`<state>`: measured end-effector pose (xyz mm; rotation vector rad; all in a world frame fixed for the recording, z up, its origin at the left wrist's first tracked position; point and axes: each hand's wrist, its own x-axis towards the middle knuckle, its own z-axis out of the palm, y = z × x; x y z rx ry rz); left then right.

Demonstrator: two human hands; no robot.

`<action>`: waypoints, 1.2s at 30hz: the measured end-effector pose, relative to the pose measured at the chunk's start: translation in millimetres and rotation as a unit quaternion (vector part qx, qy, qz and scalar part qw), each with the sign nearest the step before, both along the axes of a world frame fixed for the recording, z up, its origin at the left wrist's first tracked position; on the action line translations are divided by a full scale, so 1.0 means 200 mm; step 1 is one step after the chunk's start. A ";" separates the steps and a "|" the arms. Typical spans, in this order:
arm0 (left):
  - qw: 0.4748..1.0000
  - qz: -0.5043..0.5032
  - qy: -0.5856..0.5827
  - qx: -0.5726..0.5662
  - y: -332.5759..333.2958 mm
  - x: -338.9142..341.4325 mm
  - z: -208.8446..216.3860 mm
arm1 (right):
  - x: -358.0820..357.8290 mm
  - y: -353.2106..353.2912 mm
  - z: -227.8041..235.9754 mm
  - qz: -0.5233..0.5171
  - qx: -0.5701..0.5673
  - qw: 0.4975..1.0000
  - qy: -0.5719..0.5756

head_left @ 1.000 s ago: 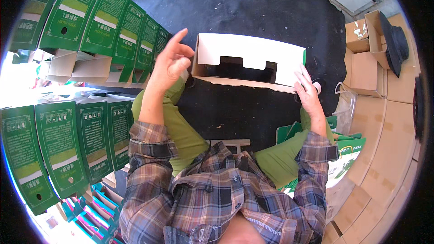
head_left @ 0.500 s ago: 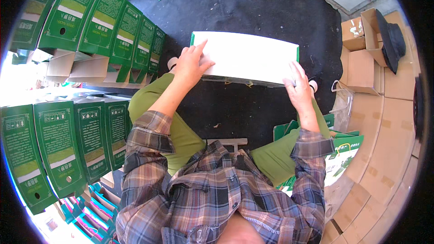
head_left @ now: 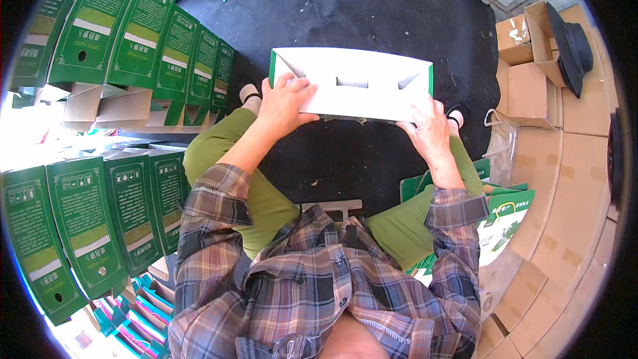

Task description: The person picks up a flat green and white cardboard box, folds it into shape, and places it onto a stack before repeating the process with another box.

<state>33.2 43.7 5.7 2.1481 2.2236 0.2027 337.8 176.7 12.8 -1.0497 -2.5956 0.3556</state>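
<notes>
A long cardboard box (head_left: 352, 96) with a white inside and green ends is held out in front of me, above the dark ground covering. Its opening faces up, showing slanted folds at both ends and a dark rectangular slot in the middle. My left hand (head_left: 284, 105) grips the near left corner, fingers over the white panel and thumb along the lower edge. At the near right corner my right hand (head_left: 428, 126) holds the box, its thumb near the lower edge. Some fingertips of the right hand are hard to make out against the white.
Rows of green printed boxes (head_left: 86, 216) stand stacked at my left. Brown cartons (head_left: 531, 186) line the right side, with a black hat (head_left: 573, 53) on one. Flat green-and-white packaging (head_left: 508, 216) lies beside my right leg. Black sheeting (head_left: 345, 6) covers the ground.
The box's top was a plain white surface; now its recessed inside, end folds and slot show. Both hands have shifted slightly, keeping hold of its near corners.
</notes>
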 end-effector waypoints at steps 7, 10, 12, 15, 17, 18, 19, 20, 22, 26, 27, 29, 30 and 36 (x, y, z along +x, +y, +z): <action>1.000 0.000 0.010 -0.024 0.00 0.03 0.02 | 0.02 -0.01 0.01 0.004 -0.008 0.999 -0.045; 1.000 0.002 -0.013 0.001 0.00 0.02 0.08 | 0.03 -0.01 0.00 -0.026 -0.016 0.999 0.018; 0.999 0.001 -0.029 0.025 -0.02 -0.02 0.08 | 0.04 0.01 -0.04 -0.088 -0.056 0.983 0.153; 0.920 0.177 -0.274 0.218 -0.04 -0.13 -0.03 | 0.14 0.10 -0.13 -0.215 -0.200 0.933 0.209; 0.843 0.316 -0.382 0.207 -0.04 -0.21 -0.08 | 0.24 0.18 -0.18 -0.286 -0.459 0.813 0.216; 0.783 0.377 -0.470 0.156 -0.05 -0.22 -0.09 | 0.28 0.20 -0.26 -0.287 -0.458 0.813 0.217; 0.709 0.429 -0.551 0.099 -0.03 -0.22 -0.09 | 0.34 0.22 -0.37 -0.288 -0.501 0.794 0.188; 0.673 0.441 -0.590 0.070 -0.04 -0.22 -0.12 | 0.32 0.22 -0.41 -0.279 -0.546 0.774 0.159; 0.681 0.433 -0.589 -0.049 -0.07 -0.24 -0.14 | 0.30 0.18 -0.44 -0.293 -0.575 0.746 0.163; 0.598 0.396 -0.666 -0.203 -0.09 -0.33 -0.28 | 0.32 0.21 -0.51 -0.300 -0.641 0.679 0.193; 0.580 0.369 -0.687 -0.234 -0.09 -0.35 -0.30 | 0.32 0.22 -0.50 -0.297 -0.652 0.669 0.197; 0.572 0.382 -0.687 -0.233 -0.09 -0.32 -0.25 | 0.33 0.21 -0.48 -0.252 -0.679 0.646 0.243; 0.596 0.361 -0.689 -0.198 -0.10 -0.31 -0.23 | 0.35 0.22 -0.46 -0.244 -0.653 0.667 0.265; 0.627 0.338 -0.693 -0.113 -0.11 -0.19 0.02 | 0.32 0.24 -0.28 -0.210 -0.516 0.736 0.385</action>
